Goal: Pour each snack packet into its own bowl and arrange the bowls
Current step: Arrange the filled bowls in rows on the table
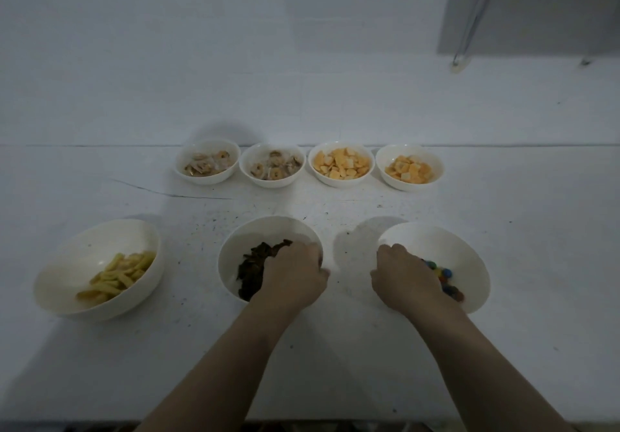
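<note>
Three large white bowls stand in a near row on the white table. The left bowl point(67, 263) holds yellow sticks. My left hand point(292, 274) grips the right rim of the middle bowl point(235, 250), which holds dark brown snacks point(255, 263). My right hand point(402, 274) grips the left rim of the right bowl point(463, 257), which holds coloured candies point(443, 274). Behind them stands a row of small white bowls: two with pale ring snacks point(206, 163) point(273, 164) and two with orange crackers point(340, 163) point(409, 168).
The white table point(335, 364) carries dark specks and crumbs around the near bowls and a thin crack at the left. A white wall rises behind the far bowls. A grey panel with a metal rod point(469, 28) is at the top right.
</note>
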`<control>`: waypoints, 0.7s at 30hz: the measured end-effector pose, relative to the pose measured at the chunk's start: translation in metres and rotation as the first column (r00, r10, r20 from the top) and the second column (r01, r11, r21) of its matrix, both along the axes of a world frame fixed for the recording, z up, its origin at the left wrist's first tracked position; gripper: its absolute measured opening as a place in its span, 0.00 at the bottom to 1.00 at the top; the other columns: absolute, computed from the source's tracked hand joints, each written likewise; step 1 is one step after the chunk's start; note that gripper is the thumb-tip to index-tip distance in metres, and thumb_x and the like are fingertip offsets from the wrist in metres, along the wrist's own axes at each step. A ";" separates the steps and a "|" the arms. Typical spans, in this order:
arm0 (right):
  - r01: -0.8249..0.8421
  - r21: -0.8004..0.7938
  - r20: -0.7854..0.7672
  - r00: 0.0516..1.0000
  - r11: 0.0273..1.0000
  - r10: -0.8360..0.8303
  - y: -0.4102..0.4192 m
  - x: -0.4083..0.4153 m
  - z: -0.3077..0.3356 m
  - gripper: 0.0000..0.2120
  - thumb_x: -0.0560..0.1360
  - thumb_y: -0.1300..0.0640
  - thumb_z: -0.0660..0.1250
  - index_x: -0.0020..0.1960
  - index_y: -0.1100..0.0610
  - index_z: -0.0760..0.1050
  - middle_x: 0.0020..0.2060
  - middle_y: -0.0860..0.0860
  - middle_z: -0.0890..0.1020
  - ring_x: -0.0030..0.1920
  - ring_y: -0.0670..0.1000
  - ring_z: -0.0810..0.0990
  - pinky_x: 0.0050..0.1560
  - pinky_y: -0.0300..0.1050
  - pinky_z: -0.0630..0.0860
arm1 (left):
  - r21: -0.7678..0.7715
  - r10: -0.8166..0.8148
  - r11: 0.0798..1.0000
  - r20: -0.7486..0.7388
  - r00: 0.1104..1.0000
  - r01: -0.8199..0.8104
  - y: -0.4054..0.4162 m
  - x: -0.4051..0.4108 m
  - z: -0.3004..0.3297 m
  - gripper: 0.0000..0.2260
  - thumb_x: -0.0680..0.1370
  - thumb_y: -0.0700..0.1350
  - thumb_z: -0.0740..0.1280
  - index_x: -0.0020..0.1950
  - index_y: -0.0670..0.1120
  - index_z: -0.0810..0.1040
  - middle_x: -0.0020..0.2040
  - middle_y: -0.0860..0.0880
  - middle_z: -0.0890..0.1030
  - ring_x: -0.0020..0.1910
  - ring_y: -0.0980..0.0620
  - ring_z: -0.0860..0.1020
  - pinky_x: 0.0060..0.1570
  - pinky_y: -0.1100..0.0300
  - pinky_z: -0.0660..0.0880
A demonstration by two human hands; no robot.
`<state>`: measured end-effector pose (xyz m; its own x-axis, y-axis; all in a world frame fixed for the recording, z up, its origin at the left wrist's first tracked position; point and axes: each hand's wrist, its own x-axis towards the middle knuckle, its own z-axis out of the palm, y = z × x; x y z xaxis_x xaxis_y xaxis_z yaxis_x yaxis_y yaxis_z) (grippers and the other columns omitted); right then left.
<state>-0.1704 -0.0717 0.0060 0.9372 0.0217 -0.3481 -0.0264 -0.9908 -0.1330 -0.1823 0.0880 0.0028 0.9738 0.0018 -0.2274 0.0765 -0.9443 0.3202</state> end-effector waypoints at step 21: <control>-0.040 -0.020 0.477 0.878 0.999 0.045 -0.009 0.058 -0.042 0.18 0.79 0.59 0.60 0.68 0.51 0.72 0.60 0.49 0.79 0.61 0.54 0.76 0.65 0.55 0.67 | -0.141 0.019 0.990 0.241 0.970 0.016 -0.018 0.081 -0.026 0.13 0.83 0.46 0.57 0.40 0.49 0.74 0.43 0.52 0.72 0.49 0.47 0.75 0.64 0.48 0.58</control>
<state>-0.1120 -0.0812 -0.0360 0.9879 0.0640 0.1410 0.0798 -0.9908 -0.1095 -0.1010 0.0699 -0.0233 0.9998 -0.0119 0.0163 -0.0181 -0.8883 0.4589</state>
